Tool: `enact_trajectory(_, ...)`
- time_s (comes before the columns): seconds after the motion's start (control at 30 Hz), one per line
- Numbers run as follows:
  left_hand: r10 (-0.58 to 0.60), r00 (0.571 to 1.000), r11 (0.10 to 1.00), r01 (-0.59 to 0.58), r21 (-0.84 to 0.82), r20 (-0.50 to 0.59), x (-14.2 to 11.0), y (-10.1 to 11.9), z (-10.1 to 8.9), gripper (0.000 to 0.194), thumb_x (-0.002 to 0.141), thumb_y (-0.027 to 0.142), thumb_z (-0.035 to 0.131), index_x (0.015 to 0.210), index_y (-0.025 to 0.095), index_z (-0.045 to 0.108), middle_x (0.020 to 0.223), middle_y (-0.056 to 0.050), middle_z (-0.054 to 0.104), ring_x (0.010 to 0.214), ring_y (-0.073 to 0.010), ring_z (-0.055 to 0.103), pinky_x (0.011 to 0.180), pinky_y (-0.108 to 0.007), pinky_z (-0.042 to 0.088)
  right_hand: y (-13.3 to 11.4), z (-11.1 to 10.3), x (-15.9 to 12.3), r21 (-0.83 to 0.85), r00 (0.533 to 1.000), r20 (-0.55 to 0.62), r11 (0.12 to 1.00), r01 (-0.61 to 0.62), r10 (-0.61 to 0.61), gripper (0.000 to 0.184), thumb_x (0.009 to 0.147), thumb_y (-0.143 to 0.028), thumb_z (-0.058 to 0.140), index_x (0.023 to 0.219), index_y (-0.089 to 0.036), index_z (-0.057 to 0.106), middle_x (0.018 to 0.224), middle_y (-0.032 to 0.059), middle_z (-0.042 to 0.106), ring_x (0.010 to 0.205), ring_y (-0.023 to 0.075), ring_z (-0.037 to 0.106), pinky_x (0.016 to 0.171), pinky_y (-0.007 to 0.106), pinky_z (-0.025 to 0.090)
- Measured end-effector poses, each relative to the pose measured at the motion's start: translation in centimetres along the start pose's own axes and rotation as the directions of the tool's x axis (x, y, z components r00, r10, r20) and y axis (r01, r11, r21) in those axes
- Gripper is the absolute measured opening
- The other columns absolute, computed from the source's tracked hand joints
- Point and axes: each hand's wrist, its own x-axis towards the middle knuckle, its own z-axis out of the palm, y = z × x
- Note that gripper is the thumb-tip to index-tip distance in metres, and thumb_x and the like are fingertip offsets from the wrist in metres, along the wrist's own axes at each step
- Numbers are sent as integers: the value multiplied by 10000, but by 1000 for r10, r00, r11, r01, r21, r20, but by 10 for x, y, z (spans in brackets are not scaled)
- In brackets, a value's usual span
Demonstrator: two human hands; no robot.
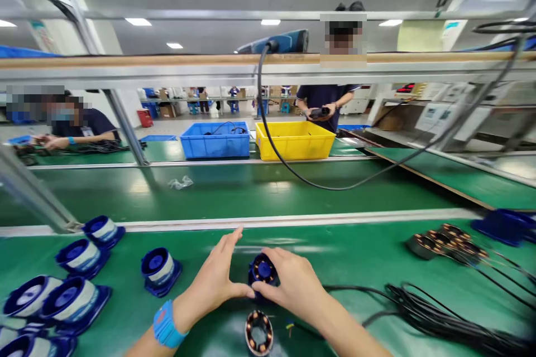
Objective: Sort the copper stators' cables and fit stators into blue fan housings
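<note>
My left hand (218,281) and my right hand (291,281) meet over a small blue spool-shaped part (262,269) on the green bench mat. The right hand's fingers curl round the part. The left hand's thumb tip touches it while its other fingers stretch up and apart. A blue wristband (165,326) is on my left wrist. Just below the hands lies a copper-wound stator ring (258,333), flat on the mat.
Several blue spools (159,270) stand at the left. More wound stators (444,240) and black cables (435,318) lie at the right. Beyond the green conveyor (251,189) are a blue bin (215,142), a yellow bin (295,142), a hanging black cable and two other workers.
</note>
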Motion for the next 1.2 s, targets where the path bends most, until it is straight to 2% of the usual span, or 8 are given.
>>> enact_trajectory(0.1,13,999,996,-9,94,-46,-9,7,-29,1254,678,520,920,1620,404,100,1602,-90,372,1471,-311,378,1219,-501,359,8,7,0,-80,965,-243,994,79,-96,473,798,-384,807,1177,-124,696,1055,105,742,950,302,713,826,406,595)
enact_trajectory(0.2,29,988,971,7,238,-149,-16,19,-61,1074,779,612,808,1616,382,174,1605,-99,383,1470,-336,374,1211,-540,358,23,0,2,-175,844,-497,976,132,-203,499,861,-473,744,1216,-129,675,1088,110,738,953,267,718,845,357,583)
enact_trajectory(0.37,0,984,830,99,548,-178,-35,14,-118,960,805,569,799,1590,348,293,1550,-102,463,1442,-354,401,1193,-572,334,27,0,7,-291,971,-240,954,-80,8,366,851,-481,740,1065,-185,720,939,71,754,801,274,726,658,331,548)
enact_trajectory(0.6,-468,876,681,440,585,-114,-56,-25,-170,912,670,229,793,1519,262,462,1533,-134,501,1298,-363,585,1030,-440,508,30,-20,16,-281,962,-202,930,-237,183,508,930,-541,673,1263,-157,671,1066,144,739,964,351,708,760,414,554)
enact_trajectory(0.77,-457,889,739,361,568,29,-37,-29,-152,711,686,192,737,1384,213,602,1394,-116,640,1293,-338,598,1097,-417,458,6,-32,2,-214,989,-147,976,-29,-3,699,892,-563,763,1371,-88,583,1304,205,636,1250,383,561,1071,493,446)
enact_trajectory(0.83,-403,911,780,288,556,94,-28,-25,-134,690,698,273,778,1367,240,608,1396,-85,641,1287,-332,598,1091,-414,457,-16,-25,-11,-91,994,51,991,96,-92,854,762,-699,824,1349,-125,589,1260,174,656,1146,356,625,989,438,511)
enact_trajectory(0.97,-248,950,873,134,469,189,-13,-12,-93,685,643,388,876,1279,284,648,1306,-39,685,1197,-313,640,1019,-381,484,-41,-8,-21,-58,849,498,970,236,-177,677,740,-675,855,1101,-133,671,997,111,717,864,311,715,761,354,545)
enact_trajectory(1.2,-2,966,990,-35,138,258,-1,13,-19,668,614,562,925,1151,248,681,1073,-34,664,996,-257,634,863,-342,490,-29,-45,-22,237,996,9,968,79,-84,623,776,-503,905,1259,-208,642,1169,52,713,1060,242,694,905,300,527)
